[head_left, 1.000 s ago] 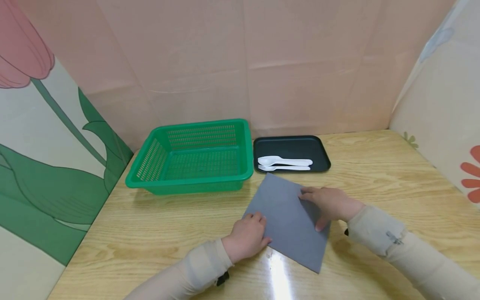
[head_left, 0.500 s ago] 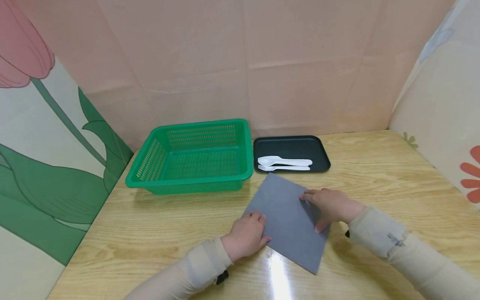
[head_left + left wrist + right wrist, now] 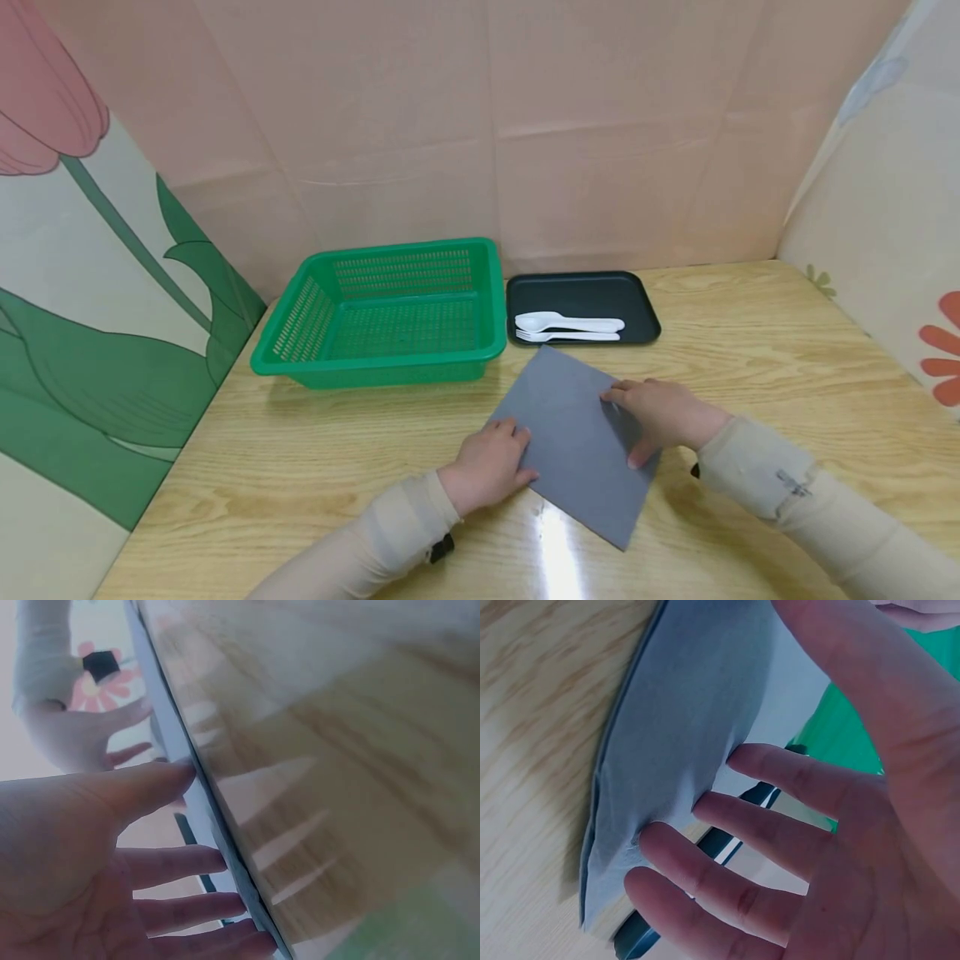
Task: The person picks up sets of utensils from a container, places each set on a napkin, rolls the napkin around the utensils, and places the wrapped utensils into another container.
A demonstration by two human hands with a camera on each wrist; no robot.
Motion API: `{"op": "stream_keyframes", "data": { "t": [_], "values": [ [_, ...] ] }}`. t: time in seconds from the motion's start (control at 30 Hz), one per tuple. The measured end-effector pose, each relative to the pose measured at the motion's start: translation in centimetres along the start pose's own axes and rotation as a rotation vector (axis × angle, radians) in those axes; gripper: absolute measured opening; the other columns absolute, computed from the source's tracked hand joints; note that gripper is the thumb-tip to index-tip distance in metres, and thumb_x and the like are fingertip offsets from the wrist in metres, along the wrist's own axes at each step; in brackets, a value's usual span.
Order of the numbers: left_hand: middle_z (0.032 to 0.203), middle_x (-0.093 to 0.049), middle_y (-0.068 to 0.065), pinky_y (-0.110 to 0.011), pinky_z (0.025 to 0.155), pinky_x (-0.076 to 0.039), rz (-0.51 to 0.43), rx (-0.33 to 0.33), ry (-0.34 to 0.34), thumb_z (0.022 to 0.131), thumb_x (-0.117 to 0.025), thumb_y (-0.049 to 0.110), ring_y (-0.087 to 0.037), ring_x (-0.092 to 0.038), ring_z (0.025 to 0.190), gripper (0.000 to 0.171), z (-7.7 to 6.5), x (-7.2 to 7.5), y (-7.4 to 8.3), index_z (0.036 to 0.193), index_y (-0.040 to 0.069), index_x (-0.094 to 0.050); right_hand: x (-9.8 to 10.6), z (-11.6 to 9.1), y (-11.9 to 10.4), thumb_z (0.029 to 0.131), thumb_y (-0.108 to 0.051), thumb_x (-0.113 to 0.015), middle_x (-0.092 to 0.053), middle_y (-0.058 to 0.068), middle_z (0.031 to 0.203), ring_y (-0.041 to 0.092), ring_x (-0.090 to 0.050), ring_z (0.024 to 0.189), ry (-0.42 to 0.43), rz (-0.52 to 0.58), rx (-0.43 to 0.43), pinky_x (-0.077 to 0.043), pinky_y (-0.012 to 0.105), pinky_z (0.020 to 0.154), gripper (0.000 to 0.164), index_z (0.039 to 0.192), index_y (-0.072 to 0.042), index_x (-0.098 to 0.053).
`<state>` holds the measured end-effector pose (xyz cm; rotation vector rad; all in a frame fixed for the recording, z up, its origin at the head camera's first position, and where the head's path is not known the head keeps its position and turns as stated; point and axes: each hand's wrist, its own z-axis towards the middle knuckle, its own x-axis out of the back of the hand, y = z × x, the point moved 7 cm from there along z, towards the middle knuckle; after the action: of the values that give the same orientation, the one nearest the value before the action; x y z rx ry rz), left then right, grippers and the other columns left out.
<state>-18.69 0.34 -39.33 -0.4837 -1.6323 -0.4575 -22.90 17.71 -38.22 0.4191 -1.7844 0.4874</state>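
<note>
A grey folded cloth [image 3: 573,450] lies aslant on the wooden table in the head view. My left hand [image 3: 483,467] rests along its left edge, the fingertips touching it with fairly straight fingers, as the left wrist view also shows. On the cloth's right part lies my right hand [image 3: 663,412], thumb spread away from the fingers. The right wrist view has those fingertips [image 3: 660,836] pressing lightly on the cloth's upper surface, which dents and bulges a little between thumb and fingers.
A green plastic basket [image 3: 405,367] stands at the back left. Beside it a black tray [image 3: 577,293] bears a white plastic spoon [image 3: 581,324] and a white fork [image 3: 573,337]. A pink sheet [image 3: 390,125] hangs behind the table.
The cloth has turned slightly clockwise: its far corner moved right, its near corner left. My left hand shifted slightly left along with it; the right hand barely moved.
</note>
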Motion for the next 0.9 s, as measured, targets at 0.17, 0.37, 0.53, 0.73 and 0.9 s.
{"op": "stream_keyframes", "data": {
  "t": [0.17,0.37,0.53,0.73,0.9],
  "values": [
    [0.112,-0.06,-0.008,-0.032,0.075,-0.054,-0.007,-0.019,0.006,0.086,-0.061,0.047,-0.022,-0.06,0.102,0.049,0.1,0.1,-0.2,0.12,0.011,-0.059,0.0,-0.2,0.0,0.052,-0.039,-0.088,-0.056,0.021,0.125,0.036,-0.058,0.106,-0.006,0.009,-0.021,-0.047,0.052,0.087,0.087,0.122,0.0,-0.056],
    [0.119,-0.059,-0.01,-0.033,0.078,-0.054,-0.012,-0.035,0.015,0.084,-0.063,0.048,-0.023,-0.059,0.106,0.052,0.2,0.2,-0.6,0.122,0.012,-0.059,0.0,-0.3,-0.1,0.051,-0.042,-0.088,-0.056,0.019,0.123,0.034,-0.058,0.098,-0.007,0.016,-0.036,-0.05,0.046,0.079,0.089,0.122,0.0,-0.056],
    [0.128,-0.056,-0.01,-0.035,0.081,-0.054,-0.033,-0.023,-0.012,0.084,-0.064,0.048,-0.025,-0.057,0.113,0.054,0.4,0.3,-0.9,0.126,0.014,-0.058,-0.3,-0.2,-0.1,0.052,-0.044,-0.088,-0.054,0.02,0.124,0.034,-0.057,0.102,-0.039,0.029,-0.068,-0.05,0.047,0.08,0.091,0.124,0.0,-0.054],
    [0.13,-0.055,-0.009,-0.036,0.083,-0.053,-0.063,-0.006,-0.031,0.083,-0.064,0.048,-0.024,-0.056,0.115,0.054,0.6,0.1,-1.3,0.127,0.016,-0.058,-0.2,-0.3,-0.3,0.052,-0.046,-0.087,-0.056,0.019,0.118,0.032,-0.059,0.097,-0.034,0.0,-0.065,-0.05,0.047,0.079,0.09,0.122,0.001,-0.055],
    [0.132,-0.054,-0.008,-0.036,0.086,-0.052,-0.08,-0.009,-0.037,0.084,-0.064,0.047,-0.025,-0.055,0.118,0.052,0.7,0.0,-1.5,0.126,0.017,-0.059,-0.1,-0.4,-0.6,0.053,-0.046,-0.086,-0.057,0.019,0.114,0.03,-0.06,0.092,-0.029,-0.01,-0.062,-0.051,0.046,0.077,0.089,0.12,0.002,-0.056]
  ]
}}
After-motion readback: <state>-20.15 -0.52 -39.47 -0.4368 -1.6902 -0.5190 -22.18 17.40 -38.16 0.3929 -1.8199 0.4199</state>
